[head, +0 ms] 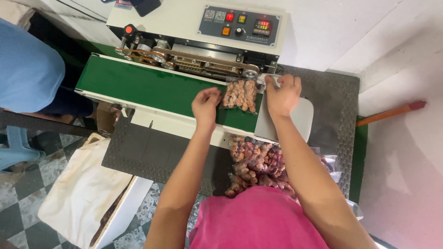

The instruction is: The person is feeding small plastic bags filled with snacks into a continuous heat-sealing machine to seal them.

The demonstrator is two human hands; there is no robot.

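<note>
A clear bag of brown nuts (pixel 240 95) lies on the green conveyor belt (pixel 138 87) of a white band sealing machine (pixel 184 23), its top edge at the sealing rail. My left hand (pixel 206 105) rests on the belt and touches the bag's left side with its fingertips. At the bag's upper right corner, my right hand (pixel 283 93) pinches the edge beside the machine's grey feed plate (pixel 304 117). Both forearms reach out from my pink shirt.
A heap of filled nut bags (pixel 258 163) lies on the dark textured mat (pixel 138 152) below the belt. A white cloth sack (pixel 83 189) hangs at the left. A person in blue (pixel 27 69) sits at the far left. An orange stick (pixel 392 112) lies at the right.
</note>
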